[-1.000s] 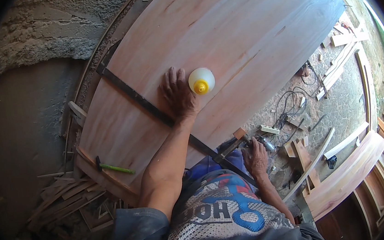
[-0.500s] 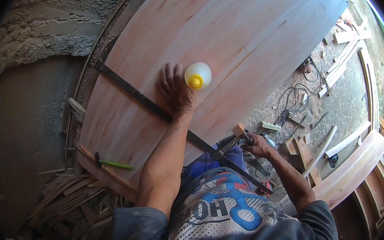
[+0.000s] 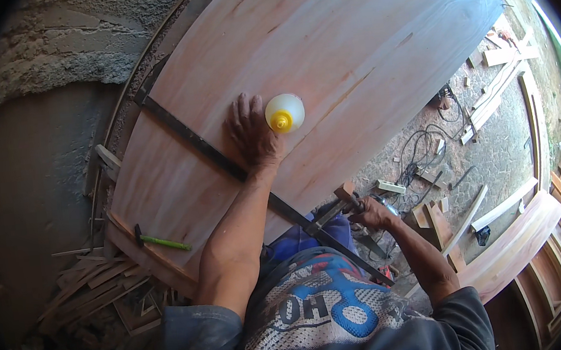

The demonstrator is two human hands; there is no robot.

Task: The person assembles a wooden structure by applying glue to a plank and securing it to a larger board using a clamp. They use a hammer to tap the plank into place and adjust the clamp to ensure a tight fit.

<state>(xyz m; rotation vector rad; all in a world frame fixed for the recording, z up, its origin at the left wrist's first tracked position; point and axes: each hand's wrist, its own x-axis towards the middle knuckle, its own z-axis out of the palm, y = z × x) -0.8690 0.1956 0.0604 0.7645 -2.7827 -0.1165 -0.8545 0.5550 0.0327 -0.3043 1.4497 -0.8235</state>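
My left hand lies flat with its fingers stretched out on a broad wooden panel. Touching or just beside its fingers stands a whitish squeeze bottle with a yellow cap. A long dark bar clamp crosses the panel from the far left edge toward my body. At the clamp's near end, my right hand is closed around its screw handle, partly hiding it. A small wood block sits by the panel's edge, close to the handle.
A hammer with a green handle lies on the panel's left end. Wood offcuts are heaped at lower left. Black cables and wood strips lie on the floor at right, near a curved board. A rough wall rises at left.
The whole view has shifted slightly. My right hand has turned a little at the clamp handle, knuckles now more on top. My left hand stays flat beside the bottle.
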